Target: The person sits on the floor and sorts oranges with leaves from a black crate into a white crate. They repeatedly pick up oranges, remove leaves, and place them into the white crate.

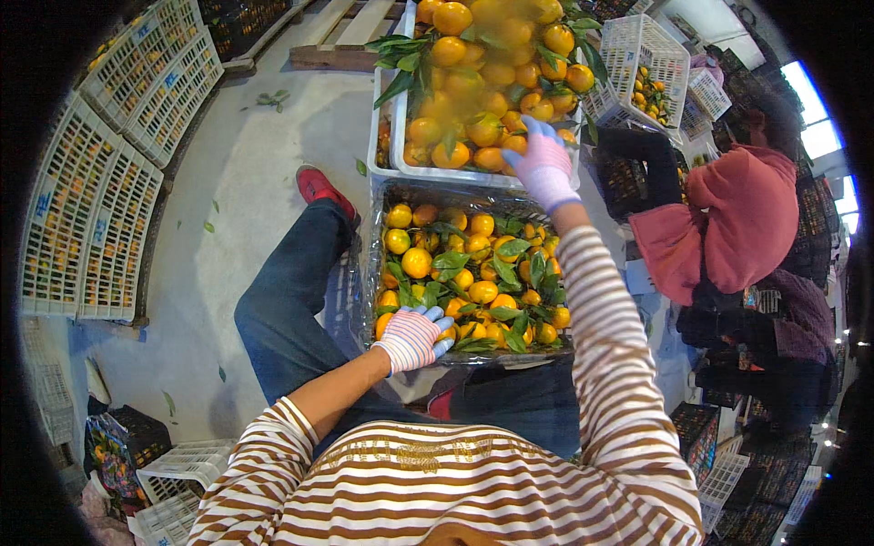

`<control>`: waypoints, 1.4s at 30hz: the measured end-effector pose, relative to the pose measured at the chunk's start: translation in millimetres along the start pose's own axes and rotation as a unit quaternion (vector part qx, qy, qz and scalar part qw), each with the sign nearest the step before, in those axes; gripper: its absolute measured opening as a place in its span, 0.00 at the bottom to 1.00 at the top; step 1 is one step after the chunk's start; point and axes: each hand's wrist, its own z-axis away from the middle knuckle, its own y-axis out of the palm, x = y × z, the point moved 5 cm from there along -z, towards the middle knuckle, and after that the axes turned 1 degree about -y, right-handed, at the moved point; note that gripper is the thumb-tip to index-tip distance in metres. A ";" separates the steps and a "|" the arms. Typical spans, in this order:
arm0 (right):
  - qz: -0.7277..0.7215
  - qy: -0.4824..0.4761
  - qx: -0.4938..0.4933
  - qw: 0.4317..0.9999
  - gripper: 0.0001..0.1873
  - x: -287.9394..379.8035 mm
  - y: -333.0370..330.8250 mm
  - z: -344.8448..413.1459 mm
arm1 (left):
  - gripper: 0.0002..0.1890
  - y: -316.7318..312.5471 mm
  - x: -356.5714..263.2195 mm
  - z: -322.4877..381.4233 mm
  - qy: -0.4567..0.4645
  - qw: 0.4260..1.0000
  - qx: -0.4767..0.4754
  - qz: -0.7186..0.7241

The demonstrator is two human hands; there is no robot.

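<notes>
My left hand (416, 339), in a striped glove with blue fingertips, lies at the near left corner of a plastic-lined crate (464, 360). Mandarins (483, 292) with green leaves fill that crate. One mandarin shows between its thumb and fingers; whether they grip it is unclear. Farther off, my right hand (544, 164), in a like glove and blurred, reaches over the near right rim of a white plastic crate (471, 179). Its thumb and fingers are apart beside the mandarins (450, 155) heaped there. A blurred patch veils the middle of this heap.
White crates of fruit (89, 225) are stacked at left. A wooden pallet (348, 34) lies beyond the floor (252, 136), which has scattered leaves. At right sit a person in a pink top (744, 211) and another in dark clothes (806, 321). A tilted white crate (642, 68) stands behind.
</notes>
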 end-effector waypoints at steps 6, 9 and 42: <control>0.143 -0.030 0.127 0.981 0.40 38.6 15.5 -43.0 | 0.26 -3.2 -2.7 -1.1 -0.020 1.000 0.014 -0.001; -0.029 -0.037 0.050 0.998 0.39 20.2 -0.4 -6.7 | 0.27 1.4 -2.1 0.0 -0.026 0.999 0.032 0.001; -0.183 -0.060 0.464 0.865 0.29 -10.2 101.9 297.1 | 0.24 -14.0 -3.2 -12.7 0.011 1.000 -0.021 0.016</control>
